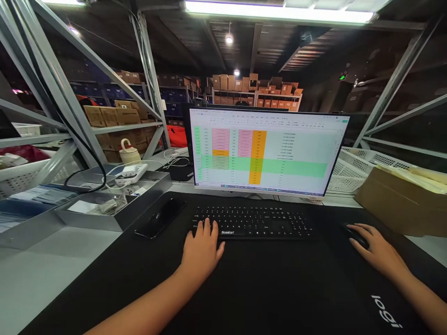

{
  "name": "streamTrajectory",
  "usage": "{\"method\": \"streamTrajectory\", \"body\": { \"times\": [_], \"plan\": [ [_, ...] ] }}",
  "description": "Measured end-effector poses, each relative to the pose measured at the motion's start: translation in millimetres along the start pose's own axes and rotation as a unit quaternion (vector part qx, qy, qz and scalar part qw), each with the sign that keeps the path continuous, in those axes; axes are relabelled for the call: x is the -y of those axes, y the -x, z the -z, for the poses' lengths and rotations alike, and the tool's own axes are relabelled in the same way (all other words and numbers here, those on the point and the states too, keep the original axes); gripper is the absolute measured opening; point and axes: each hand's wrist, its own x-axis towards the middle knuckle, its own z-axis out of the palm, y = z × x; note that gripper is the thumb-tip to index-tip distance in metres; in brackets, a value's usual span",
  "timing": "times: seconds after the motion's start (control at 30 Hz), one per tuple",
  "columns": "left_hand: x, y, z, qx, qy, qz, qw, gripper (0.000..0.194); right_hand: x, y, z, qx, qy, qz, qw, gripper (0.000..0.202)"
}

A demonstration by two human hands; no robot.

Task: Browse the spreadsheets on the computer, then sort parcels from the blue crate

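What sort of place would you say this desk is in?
Probably a warehouse or stockroom, with a computer workstation: cardboard boxes fill the metal shelves behind the monitor, and more cartons sit on the rack at left.

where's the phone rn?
Head view, left side: the phone lies flat on the black desk mat, between the gray open-top box and the keyboard, just left of the left hand.

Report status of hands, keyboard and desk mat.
Left hand on keyboard, left end. Right hand over mouse. Phone lies left of keyboard, on desk mat.
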Motion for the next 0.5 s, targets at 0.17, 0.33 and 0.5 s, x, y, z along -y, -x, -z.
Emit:
{"method": "streamTrajectory", "body": {
  "times": [0.17, 0.33, 0.5],
  "plan": [
    [-0.3, 0.1, 2.0, -0.005, 0.012, -0.001, 1.0, 0.06, 0.3, 0.6, 1.3, -0.01, 0.008, 0.013, 1.0, 0.052],
    [-1.2, 1.0, 2.9, -0.008, 0.023, 0.004, 1.0, 0.06, -7.3, 1.5, -0.1, 0.004, 0.019, 0.014, 1.0, 0.053],
    [-2.5, 1.4, 0.8, -0.023, 0.03, 0.026, 0.999, 0.063, -15.7, 0.4, -5.4, 0.002, 0.015, 0.017, 1.0, 0.053]
  ]
}}
